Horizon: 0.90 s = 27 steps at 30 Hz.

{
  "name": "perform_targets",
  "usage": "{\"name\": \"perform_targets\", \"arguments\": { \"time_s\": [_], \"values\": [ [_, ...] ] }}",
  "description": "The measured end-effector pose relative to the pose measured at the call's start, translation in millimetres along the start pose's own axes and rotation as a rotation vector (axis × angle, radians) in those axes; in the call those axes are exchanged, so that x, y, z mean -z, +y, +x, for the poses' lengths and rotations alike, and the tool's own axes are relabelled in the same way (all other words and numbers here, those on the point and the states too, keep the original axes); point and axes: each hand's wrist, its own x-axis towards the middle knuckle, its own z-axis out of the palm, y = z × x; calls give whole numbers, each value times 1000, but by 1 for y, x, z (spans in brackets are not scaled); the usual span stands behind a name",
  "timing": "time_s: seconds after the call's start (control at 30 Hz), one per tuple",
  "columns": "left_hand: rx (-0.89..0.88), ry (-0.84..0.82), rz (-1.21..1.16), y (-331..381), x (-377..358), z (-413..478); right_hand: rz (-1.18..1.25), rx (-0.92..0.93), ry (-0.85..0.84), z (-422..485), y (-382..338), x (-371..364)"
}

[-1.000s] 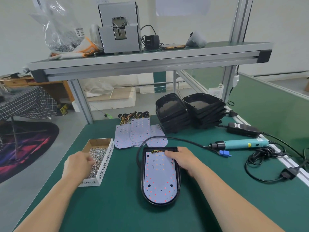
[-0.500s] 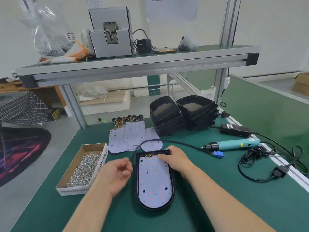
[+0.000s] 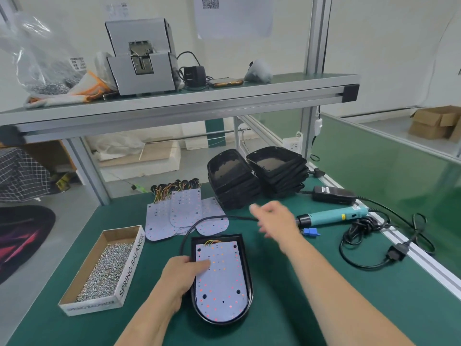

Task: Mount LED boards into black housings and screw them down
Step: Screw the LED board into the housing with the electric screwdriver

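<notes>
A black housing (image 3: pixel 250 290) lies on the green mat in front of me with a white LED board (image 3: pixel 222 283) seated inside it, wires at its far end. My left hand (image 3: pixel 182 273) grips the housing's left edge, thumb pressing on the board. Blurred, with fingers apart and nothing in them, my right hand (image 3: pixel 274 218) hovers above the mat just left of the tip of the teal electric screwdriver (image 3: pixel 331 216). A cardboard box of screws (image 3: pixel 130 268) sits at the left.
Loose LED boards (image 3: pixel 184 208) with wire tails lie behind the housing. Two stacks of empty black housings (image 3: pixel 232 181) stand further back. A power adapter (image 3: pixel 334 194), a coiled cable (image 3: pixel 361 245) and a blue connector (image 3: pixel 310 231) lie at the right. An overhead shelf (image 3: pixel 174 106) spans the bench.
My left hand came from the screw box to the housing's left edge. My right hand left the top of the housing and swung right towards the screwdriver.
</notes>
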Motion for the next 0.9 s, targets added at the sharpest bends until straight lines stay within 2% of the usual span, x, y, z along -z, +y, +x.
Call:
{"name": "perform_targets", "arguments": {
  "time_s": [0.07, 0.1, 0.23, 0.53, 0.7, 0.83, 0.9],
  "values": [
    [9, -2, -6, -1, -1, 0, -103, -62, 274, 19, 12, 39],
    [13, -3, -12, -1, -1, 0, -186, -108, 326, 26, 23, 59],
    [17, -20, -39, -3, -2, 1, -444, -298, 225, 47, 66, 104],
    [25, 12, -100, 2, -3, 0, -544, -327, 167, 57, 62, 102],
    [39, 10, -106, 2, -3, -1, -245, -316, 375, 46, 79, 96],
    [45, 7, -104, 3, -3, 0, 256, -289, 600, 19, 77, 91],
    [44, 3, -111, 2, -3, 0, 519, -299, 618, 6, 73, 94]
  ]
}}
